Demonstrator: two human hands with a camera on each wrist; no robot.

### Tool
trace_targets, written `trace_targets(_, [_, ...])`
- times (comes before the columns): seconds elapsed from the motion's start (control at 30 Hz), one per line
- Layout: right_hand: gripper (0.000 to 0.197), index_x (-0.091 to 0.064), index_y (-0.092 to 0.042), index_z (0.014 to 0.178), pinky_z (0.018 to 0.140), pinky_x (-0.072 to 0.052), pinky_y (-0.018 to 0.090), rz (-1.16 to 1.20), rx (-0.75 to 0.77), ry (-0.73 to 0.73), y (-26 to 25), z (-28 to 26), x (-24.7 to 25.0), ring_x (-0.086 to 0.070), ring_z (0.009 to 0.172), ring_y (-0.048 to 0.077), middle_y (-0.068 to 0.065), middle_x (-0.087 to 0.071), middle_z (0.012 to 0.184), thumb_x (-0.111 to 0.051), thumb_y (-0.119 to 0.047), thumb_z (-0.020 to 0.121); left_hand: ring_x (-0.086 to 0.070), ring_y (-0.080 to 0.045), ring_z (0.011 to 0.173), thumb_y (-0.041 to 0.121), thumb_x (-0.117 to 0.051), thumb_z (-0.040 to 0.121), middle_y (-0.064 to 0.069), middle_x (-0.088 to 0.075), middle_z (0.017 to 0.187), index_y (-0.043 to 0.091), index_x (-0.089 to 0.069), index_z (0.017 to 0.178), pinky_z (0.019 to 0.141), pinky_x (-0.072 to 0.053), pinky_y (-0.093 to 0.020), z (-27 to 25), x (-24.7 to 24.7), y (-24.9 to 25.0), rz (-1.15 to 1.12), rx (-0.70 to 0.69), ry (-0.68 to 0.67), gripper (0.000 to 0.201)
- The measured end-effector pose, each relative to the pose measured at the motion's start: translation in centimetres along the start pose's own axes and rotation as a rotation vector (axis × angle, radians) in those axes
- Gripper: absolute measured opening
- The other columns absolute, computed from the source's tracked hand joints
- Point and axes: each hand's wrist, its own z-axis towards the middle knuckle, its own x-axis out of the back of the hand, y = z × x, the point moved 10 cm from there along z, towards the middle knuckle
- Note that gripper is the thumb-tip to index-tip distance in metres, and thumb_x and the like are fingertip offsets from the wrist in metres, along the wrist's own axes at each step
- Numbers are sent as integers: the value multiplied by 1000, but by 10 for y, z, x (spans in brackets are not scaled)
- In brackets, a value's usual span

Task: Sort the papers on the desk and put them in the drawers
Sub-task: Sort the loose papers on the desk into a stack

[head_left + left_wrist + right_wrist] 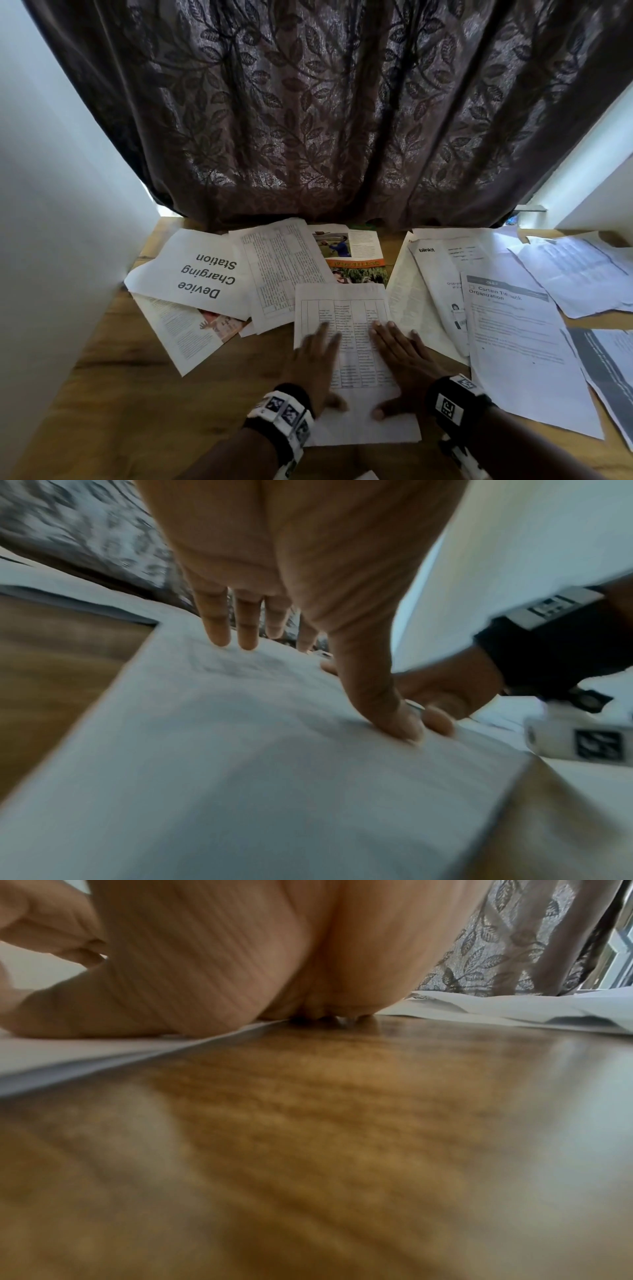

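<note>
On the wooden bench [102, 394], head view: loose papers spread across the far half, below a dark leaf-patterned curtain [325, 120]. Nearest the person lies a sheet printed with a table [342, 318], lengthwise toward them. Left hand [317, 363] lies flat on its left part, fingers straight, thumb at the sheet's near part. Right hand [399, 363] lies flat on its right part, fingers straight and together, thumb spread toward the left thumb. Neither grip is clenched; both press the sheet, palms down. Left of it: a sign reading "Device Charging Station" [202, 274], lying over a page with a colour picture [185, 329]. Behind it: a dense text page [277, 270] and a magazine page with an orange band [352, 253]. To the right: a "blinkit" sheet [442, 274], then a "Curtain Tie-back Organization" sheet [520, 342], with more white sheets past that. Both wrists carry black bands with printed markers.

Left wrist view, blurred: left hand [291, 574] from below the wrist, fingertips [219, 634] and thumb touching the white sheet [240, 750]; right hand [445, 693] beside the thumb, also on the sheet. Bench wood [51, 669] shows at the left.

Right wrist view: camera sits low over the bench [308, 1137]. Heel of the right hand [222, 961] rests at the sheet's edge [85, 1053]; the fingers are hidden. Other papers [514, 1010] and the curtain [496, 947] lie beyond.
</note>
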Motion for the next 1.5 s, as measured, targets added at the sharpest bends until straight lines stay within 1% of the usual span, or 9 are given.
trace_targets(0.27, [152,35,-23,149,102,40,35,-26,-16,-5,0,0,1,40,144,19,-5,43,155,-43,-106,49,30,-26,144,89,-57,45,12,38,152,30,32,144,116,16,-50,-16,-30,2,135,-129,-131,146])
trace_targets(0.57, [153,37,-22,148,111,35,40,-26,-17,-27,-2,-2,1,41,143,18,-7,46,153,-40,-107,48,35,-20,141,91,-59,42,7,42,148,33,42,130,115,18,-45,-44,-21,-60,60,49,-127,146])
trace_targets(0.73, [152,37,-21,148,112,32,39,-26,-13,-24,-5,-4,3,40,143,17,-5,44,155,-39,-107,48,29,-19,145,95,-46,37,10,38,150,29,27,147,119,13,-48,-44,-20,-60,62,47,-122,148])
trace_targets(0.87, [153,37,-21,147,108,34,37,-15,-13,-23,-6,-5,4,40,144,16,-7,45,154,-39,-108,47,-12,-19,149,67,-67,71,7,-12,162,30,-17,153,121,-17,-46,-40,13,-65,-113,106,-46,102])
trace_targets(0.97, [154,36,-22,148,105,36,36,-5,-15,-22,-5,-5,4,40,144,16,-9,44,154,-40,-108,45,-55,-5,110,50,-66,81,14,-57,125,43,-54,114,98,-52,-36,-36,69,-85,-309,189,290,36])
trace_targets(1.07, [154,35,-23,148,115,27,42,10,-20,-29,-6,-4,4,40,144,17,-10,43,154,-41,-108,45,-48,-19,121,45,-73,79,4,-50,127,27,-47,131,103,-47,-43,-30,99,-139,-395,487,486,61])
trace_targets(1.2, [153,37,-25,147,102,39,34,25,-3,-64,-9,-5,3,41,143,18,-12,47,151,-44,-107,46,-42,-33,128,68,-70,69,-14,-42,139,10,-33,141,107,-39,-48,-8,106,-185,-309,806,344,100])
trace_targets(1.3, [153,41,-26,145,97,43,32,18,-2,-75,-8,-4,2,43,141,18,-13,51,148,-43,-107,46,-38,-34,126,77,-71,58,-17,-35,137,7,-29,139,108,-36,-51,1,103,-191,-275,887,273,115])
trace_targets(1.5, [151,40,-28,146,118,27,46,5,-17,-83,-3,-2,2,42,142,18,-12,48,150,-44,-106,48,-27,-36,135,76,-69,63,-23,-20,144,0,-14,143,110,-31,-53,9,99,-172,-58,931,238,123])
